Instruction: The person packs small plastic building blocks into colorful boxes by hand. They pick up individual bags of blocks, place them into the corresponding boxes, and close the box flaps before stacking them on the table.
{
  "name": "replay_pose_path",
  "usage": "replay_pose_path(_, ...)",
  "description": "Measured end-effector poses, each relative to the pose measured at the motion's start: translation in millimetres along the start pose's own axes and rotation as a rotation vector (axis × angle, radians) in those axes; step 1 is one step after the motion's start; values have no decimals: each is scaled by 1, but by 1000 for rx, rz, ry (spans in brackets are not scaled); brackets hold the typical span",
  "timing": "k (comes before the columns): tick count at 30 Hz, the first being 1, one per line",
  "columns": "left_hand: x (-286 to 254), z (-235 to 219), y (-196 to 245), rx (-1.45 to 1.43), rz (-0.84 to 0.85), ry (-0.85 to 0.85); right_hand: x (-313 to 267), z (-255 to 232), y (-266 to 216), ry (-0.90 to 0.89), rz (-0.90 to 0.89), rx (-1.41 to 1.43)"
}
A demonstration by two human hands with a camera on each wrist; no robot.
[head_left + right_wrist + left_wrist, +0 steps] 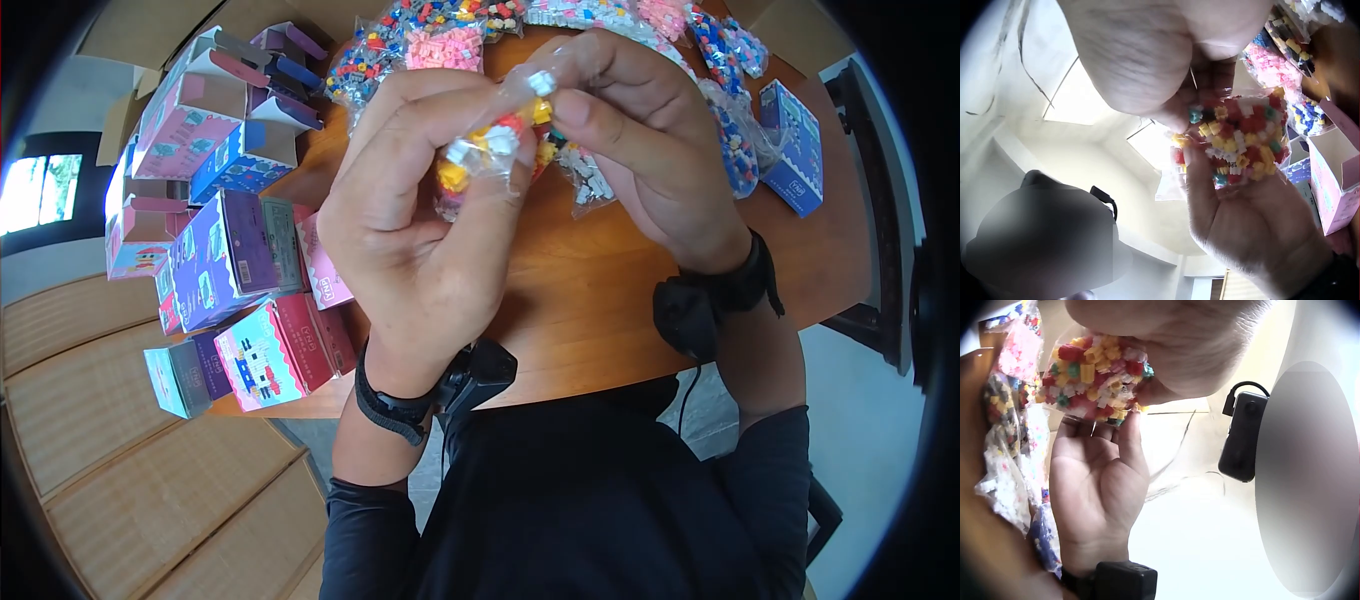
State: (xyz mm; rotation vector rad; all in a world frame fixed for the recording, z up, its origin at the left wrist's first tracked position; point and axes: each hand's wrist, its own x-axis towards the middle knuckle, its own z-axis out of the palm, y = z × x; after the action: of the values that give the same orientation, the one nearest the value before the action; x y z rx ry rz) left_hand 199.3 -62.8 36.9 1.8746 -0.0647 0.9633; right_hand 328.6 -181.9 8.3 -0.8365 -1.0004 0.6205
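Bag in both hands, job prob. midway.
Head: L hand [420, 220] curled round bag [488, 150], thumb on it; R hand [655, 140] pinches its edge, thumb to index, above table [590, 290]. Boxes [190, 125] w/ flaps up seem done; other bags [445, 48] look full, prob. left.
L wrist: bricks [1087, 373] inside bag, so emptying, if due, isn't done.
R wrist: same bag betw. hands; can't tell if seal's torn. R's other fingers partly hidden, spread unclear.

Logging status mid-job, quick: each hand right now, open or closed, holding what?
Left hand: closed, gripping the clear bag of mixed coloured pieces.
Right hand: closed, pinching the same bag's edge.
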Motion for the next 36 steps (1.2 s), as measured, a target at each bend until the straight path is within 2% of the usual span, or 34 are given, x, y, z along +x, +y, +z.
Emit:
replay_pose_path(5, -4, 4, 6, -151, -148, 40, -2, 3, -2, 10, 31, -7)
replay_pose_path(6, -4, 9, 12, -273, -210, 114, -2, 2, -2, -3, 36, 8)
replay_pose_path(9, -2, 7, 6, -350, -207, 125, -2, 4, 0, 20, 40, 12)
replay_pose_path(13, -2, 6, 7, -320, -259, 117, -2, 0, 4, 21, 43, 29)
replay_pose_path(19, -5, 8, 2, -204, -218, 98, -3, 1, -11, 95, 160, -211)
replay_pose_path(21, -6, 10, 4, -125, -214, 120, -1, -1, -12, 53, 110, -265)
replay_pose_path(25, -5, 14, 6, -154, -253, 159, 1, -4, -12, 38, 28, -334)
replay_pose_path(27, -5, 13, 11, -133, -272, 154, 3, -2, -12, 23, 85, -141)
replay_pose_path(29, -7, 15, 9, -144, -226, 171, 4, -3, -17, 7, 147, -86)
replay_pose_path(31, -6, 15, 8, -151, -215, 180, 5, -5, -21, -14, 190, -136)
replay_pose_path(34, -7, 15, 12, -122, -289, 162, 7, -7, -21, -42, 195, -132)
replay_pose_path(36, -8, 18, 10, -107, -264, 151, 9, -7, -27, -41, 244, -159)
